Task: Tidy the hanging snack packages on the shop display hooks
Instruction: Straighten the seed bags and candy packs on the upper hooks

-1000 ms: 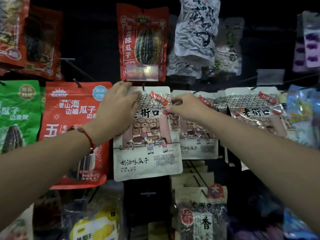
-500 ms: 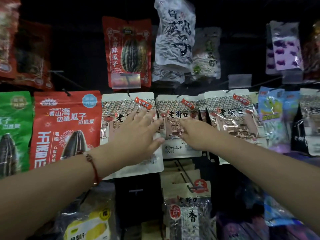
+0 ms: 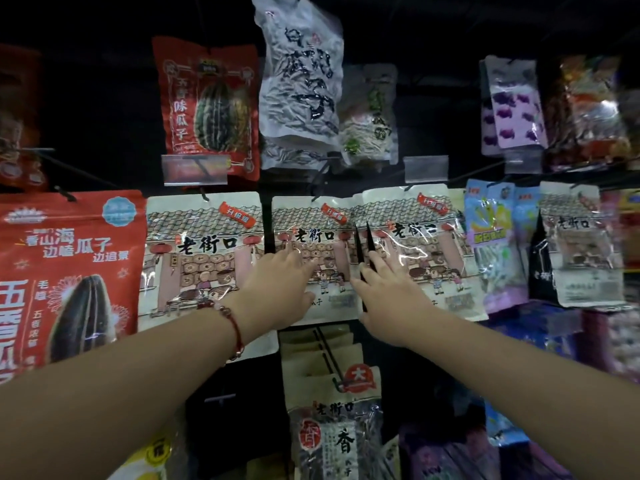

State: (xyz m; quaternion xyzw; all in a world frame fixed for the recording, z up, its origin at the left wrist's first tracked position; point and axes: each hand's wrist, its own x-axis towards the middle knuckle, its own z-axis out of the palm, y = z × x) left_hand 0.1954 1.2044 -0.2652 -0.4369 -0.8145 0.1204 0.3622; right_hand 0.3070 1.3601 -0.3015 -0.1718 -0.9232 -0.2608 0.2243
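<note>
Three white snack packs with an old-street drawing hang side by side in the middle row: the left pack (image 3: 204, 251), the middle pack (image 3: 311, 230) and the right pack (image 3: 426, 244). My left hand (image 3: 280, 289), with a red bead bracelet at the wrist, lies flat with straight fingers on the middle pack. My right hand (image 3: 388, 289) presses its straight fingers against the seam between the middle and right packs. Neither hand grips anything.
A big red seed pack (image 3: 69, 271) hangs at the left. Above are a red melon-seed pack (image 3: 207, 105) and a white tilted pack (image 3: 301, 84). Blue and purple packs (image 3: 495, 244) hang right. A brown pack (image 3: 329, 424) hangs below on a long hook.
Both hands slid from the top of the left white pack down and right onto the middle and right packs. The left pack now hangs free and straight.
</note>
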